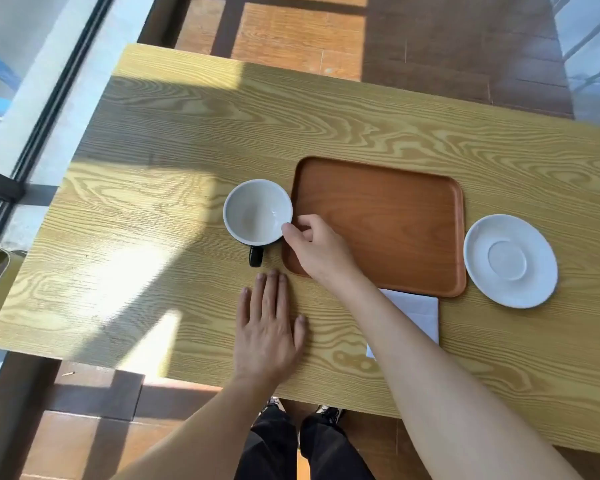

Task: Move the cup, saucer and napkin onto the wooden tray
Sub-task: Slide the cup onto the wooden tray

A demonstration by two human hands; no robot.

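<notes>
A cup (255, 211), white inside with a black outside and black handle, stands on the table just left of the wooden tray (388, 216). My right hand (317, 249) reaches across the tray's near left corner, its fingertips touching the cup's right rim; a firm grip cannot be told. My left hand (269, 327) lies flat on the table below the cup, fingers spread, holding nothing. A white saucer (510, 259) sits on the table right of the tray. A white napkin (418, 311) lies below the tray, partly hidden by my right forearm.
The light wood-grain table (153, 202) has sunlit patches on its left half. A window frame (49, 109) runs along the far left. Brown floor tiles (291, 32) lie beyond the table, and my legs and shoes (298, 438) show under the near edge.
</notes>
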